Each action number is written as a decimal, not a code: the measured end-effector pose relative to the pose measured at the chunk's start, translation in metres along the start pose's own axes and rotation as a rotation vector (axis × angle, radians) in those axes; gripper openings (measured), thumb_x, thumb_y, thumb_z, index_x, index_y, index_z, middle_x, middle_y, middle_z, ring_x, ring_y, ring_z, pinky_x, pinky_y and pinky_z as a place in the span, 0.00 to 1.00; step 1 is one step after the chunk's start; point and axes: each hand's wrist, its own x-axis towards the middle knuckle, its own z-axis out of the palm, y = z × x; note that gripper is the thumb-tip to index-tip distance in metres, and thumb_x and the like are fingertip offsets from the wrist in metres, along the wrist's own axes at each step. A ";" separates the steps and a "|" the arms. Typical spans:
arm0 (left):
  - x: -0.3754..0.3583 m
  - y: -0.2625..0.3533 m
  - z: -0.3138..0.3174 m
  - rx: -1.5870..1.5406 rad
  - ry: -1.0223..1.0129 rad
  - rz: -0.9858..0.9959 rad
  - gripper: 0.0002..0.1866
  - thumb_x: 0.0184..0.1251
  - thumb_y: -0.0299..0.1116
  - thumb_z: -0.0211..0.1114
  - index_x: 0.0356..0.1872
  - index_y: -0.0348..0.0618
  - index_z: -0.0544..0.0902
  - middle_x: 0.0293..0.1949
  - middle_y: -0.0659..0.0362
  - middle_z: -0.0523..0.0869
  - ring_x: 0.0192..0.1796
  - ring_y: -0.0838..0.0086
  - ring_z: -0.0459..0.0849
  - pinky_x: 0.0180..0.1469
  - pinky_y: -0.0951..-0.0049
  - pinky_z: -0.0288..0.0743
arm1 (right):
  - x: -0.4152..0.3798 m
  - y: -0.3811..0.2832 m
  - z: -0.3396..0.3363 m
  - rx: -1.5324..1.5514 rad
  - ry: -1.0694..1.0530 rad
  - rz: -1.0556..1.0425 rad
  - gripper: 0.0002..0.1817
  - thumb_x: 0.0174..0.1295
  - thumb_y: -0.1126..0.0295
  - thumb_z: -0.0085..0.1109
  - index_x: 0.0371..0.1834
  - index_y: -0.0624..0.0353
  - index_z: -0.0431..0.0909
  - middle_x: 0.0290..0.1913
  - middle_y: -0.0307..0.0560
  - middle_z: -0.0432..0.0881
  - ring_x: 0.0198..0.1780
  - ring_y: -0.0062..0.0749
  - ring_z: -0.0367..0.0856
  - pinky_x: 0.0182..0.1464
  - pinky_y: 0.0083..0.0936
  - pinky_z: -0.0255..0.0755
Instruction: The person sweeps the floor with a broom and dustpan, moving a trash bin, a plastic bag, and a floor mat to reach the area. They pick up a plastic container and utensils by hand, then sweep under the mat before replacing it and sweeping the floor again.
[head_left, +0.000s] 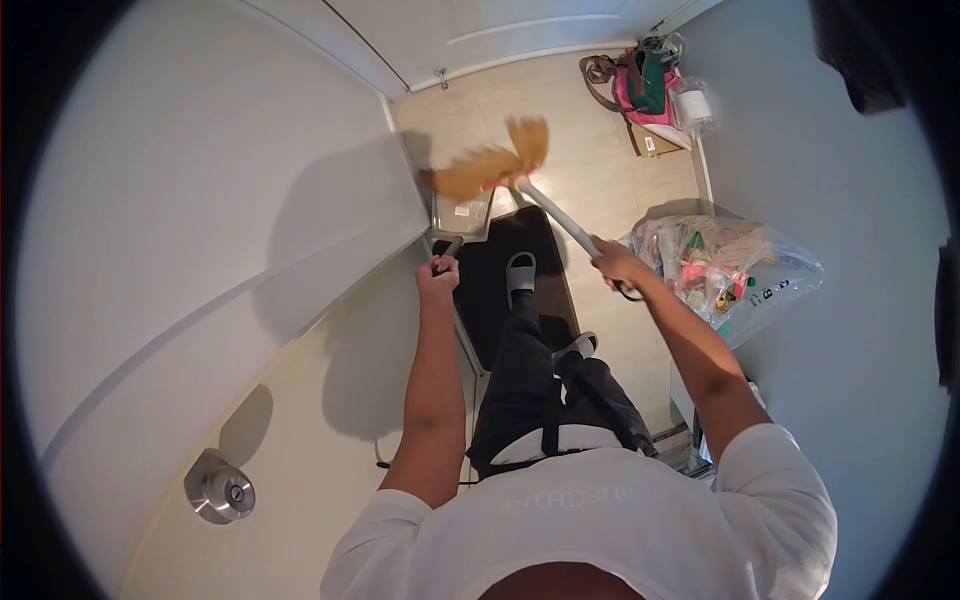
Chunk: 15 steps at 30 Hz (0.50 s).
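Note:
My left hand (pixel 438 275) is closed around the dark handle of a dustpan (pixel 474 222). The pan's flat, pale part lies beyond the hand, beside the left wall, and a small label shows on it. In my right hand (pixel 620 264) is the light grey stick of a broom (pixel 561 219), gripped near its end. Its tan bristles (pixel 487 169) spread out over the far edge of the dustpan and partly cover it. The bristles look slightly blurred.
Under my feet, in grey slides, lies a dark mat (pixel 500 300). A clear plastic bag of bottles and wrappers (pixel 725 270) stands to the right. Bags and a box (pixel 650 100) sit at the far right by the wall. A door knob (pixel 222 489) juts out lower left.

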 end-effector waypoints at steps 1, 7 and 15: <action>0.002 0.004 -0.002 -0.017 0.004 -0.073 0.08 0.50 0.20 0.47 0.18 0.42 0.60 0.14 0.62 0.61 0.15 0.79 0.59 0.16 0.83 0.55 | -0.026 0.004 -0.009 0.036 -0.027 0.019 0.28 0.51 0.74 0.45 0.59 0.57 0.57 0.22 0.50 0.72 0.14 0.30 0.72 0.13 0.28 0.66; -0.013 0.014 -0.017 0.027 -0.060 -0.296 0.07 0.51 0.21 0.48 0.20 0.41 0.60 0.16 0.61 0.62 0.14 0.80 0.60 0.14 0.84 0.54 | -0.171 0.041 0.006 0.945 -0.012 0.310 0.32 0.57 0.70 0.48 0.64 0.48 0.47 0.21 0.42 0.67 0.14 0.22 0.64 0.15 0.19 0.63; -0.096 -0.026 0.027 0.196 -0.335 -0.388 0.05 0.57 0.24 0.47 0.26 0.36 0.62 0.23 0.58 0.64 0.13 0.80 0.63 0.10 0.84 0.56 | -0.205 0.017 0.057 2.027 -0.592 0.427 0.13 0.58 0.76 0.43 0.48 0.54 0.64 0.15 0.31 0.58 0.13 0.12 0.57 0.14 0.10 0.54</action>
